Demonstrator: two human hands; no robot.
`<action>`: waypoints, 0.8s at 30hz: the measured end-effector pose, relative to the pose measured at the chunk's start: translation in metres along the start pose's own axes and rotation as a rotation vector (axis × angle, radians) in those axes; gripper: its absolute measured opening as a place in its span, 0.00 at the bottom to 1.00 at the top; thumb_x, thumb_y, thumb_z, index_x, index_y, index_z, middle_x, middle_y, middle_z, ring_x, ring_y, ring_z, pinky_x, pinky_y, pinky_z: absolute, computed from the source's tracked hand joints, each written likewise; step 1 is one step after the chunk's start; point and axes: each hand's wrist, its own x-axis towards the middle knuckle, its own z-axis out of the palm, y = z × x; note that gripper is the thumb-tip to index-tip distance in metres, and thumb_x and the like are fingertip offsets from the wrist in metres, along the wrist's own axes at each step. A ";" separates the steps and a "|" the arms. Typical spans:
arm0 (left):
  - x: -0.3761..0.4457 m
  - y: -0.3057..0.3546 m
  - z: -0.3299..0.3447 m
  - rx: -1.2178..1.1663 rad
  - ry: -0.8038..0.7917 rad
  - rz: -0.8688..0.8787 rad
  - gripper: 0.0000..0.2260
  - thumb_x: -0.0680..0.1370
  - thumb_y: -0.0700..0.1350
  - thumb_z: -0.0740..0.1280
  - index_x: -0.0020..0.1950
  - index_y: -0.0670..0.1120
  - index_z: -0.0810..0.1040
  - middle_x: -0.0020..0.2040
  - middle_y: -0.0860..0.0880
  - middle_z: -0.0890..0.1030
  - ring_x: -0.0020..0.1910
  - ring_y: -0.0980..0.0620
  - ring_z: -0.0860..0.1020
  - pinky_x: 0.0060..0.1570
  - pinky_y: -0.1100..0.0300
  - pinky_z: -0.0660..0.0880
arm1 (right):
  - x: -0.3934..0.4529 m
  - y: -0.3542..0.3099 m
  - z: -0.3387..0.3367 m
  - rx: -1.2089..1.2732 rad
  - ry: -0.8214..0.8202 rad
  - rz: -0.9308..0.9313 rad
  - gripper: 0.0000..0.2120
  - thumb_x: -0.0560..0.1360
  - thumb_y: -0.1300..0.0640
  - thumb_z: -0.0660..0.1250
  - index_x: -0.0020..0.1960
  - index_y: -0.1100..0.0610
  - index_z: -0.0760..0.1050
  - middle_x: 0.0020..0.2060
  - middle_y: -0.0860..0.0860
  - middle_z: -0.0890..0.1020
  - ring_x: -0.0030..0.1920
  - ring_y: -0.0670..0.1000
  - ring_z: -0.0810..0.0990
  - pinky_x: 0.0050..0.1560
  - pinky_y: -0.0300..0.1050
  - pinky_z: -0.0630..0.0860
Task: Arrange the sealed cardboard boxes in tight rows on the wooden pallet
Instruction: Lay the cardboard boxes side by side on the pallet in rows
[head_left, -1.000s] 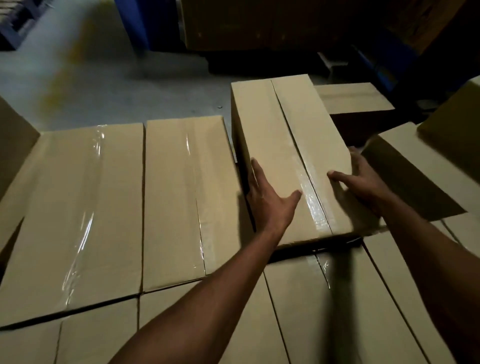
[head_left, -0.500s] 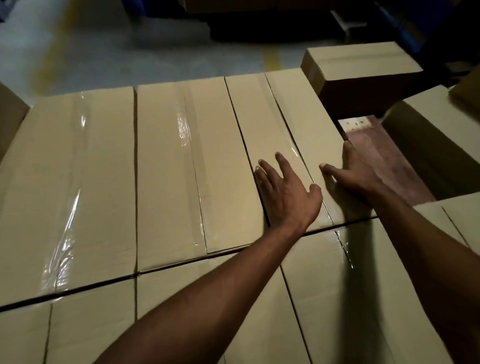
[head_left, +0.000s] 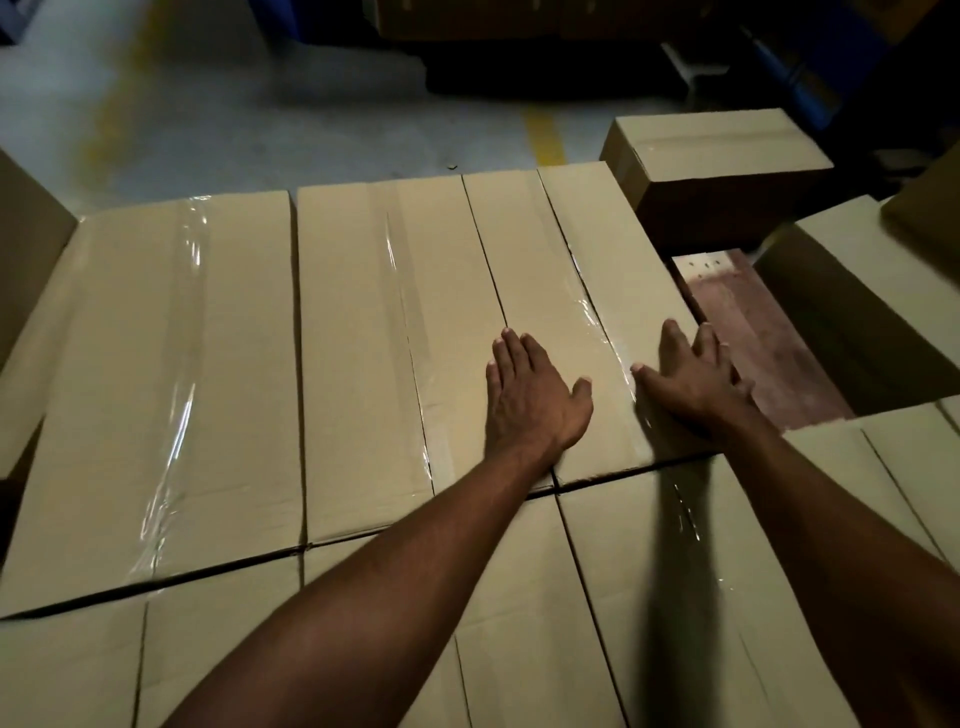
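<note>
A long sealed cardboard box (head_left: 566, 291) lies flat in the back row, flush against the taped box (head_left: 374, 353) on its left. My left hand (head_left: 530, 400) rests palm down on its near end, fingers spread. My right hand (head_left: 696, 379) lies flat on the same box's near right edge, fingers reaching past the edge. Another taped box (head_left: 161, 374) fills the row's left part. A front row of boxes (head_left: 623, 597) lies under my forearms. Bare reddish wood of the pallet (head_left: 748, 332) shows in a gap to the right.
A shorter box (head_left: 711, 150) sits beyond the gap at the back right. More boxes (head_left: 872, 291) stand at the right edge, and one box (head_left: 26, 234) rises at the far left. Grey concrete floor (head_left: 285, 104) with yellow lines lies behind; dark stacks stand farther back.
The long box, raised and tilted a second ago, now lies flat in the row against its neighbour. Both hands have shifted from gripping its end to resting flat on top.
</note>
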 end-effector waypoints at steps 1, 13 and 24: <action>-0.002 -0.002 -0.004 -0.008 -0.010 0.019 0.40 0.84 0.61 0.58 0.86 0.41 0.43 0.85 0.41 0.41 0.85 0.44 0.40 0.82 0.48 0.39 | -0.006 -0.006 0.000 -0.018 0.003 -0.015 0.42 0.80 0.32 0.61 0.85 0.42 0.42 0.84 0.55 0.41 0.83 0.65 0.42 0.76 0.78 0.45; -0.063 -0.072 -0.130 -0.140 0.114 -0.005 0.36 0.81 0.64 0.54 0.86 0.55 0.46 0.86 0.47 0.48 0.85 0.44 0.50 0.81 0.44 0.55 | -0.129 -0.176 -0.015 0.388 0.207 -0.244 0.38 0.81 0.48 0.69 0.84 0.44 0.53 0.85 0.49 0.48 0.83 0.57 0.54 0.75 0.67 0.60; -0.102 -0.232 -0.401 -0.232 0.295 -0.147 0.35 0.83 0.59 0.61 0.86 0.56 0.48 0.86 0.49 0.49 0.85 0.48 0.50 0.81 0.46 0.55 | -0.228 -0.503 0.005 0.619 -0.009 -0.466 0.35 0.81 0.46 0.69 0.83 0.44 0.57 0.85 0.50 0.51 0.83 0.50 0.51 0.80 0.55 0.55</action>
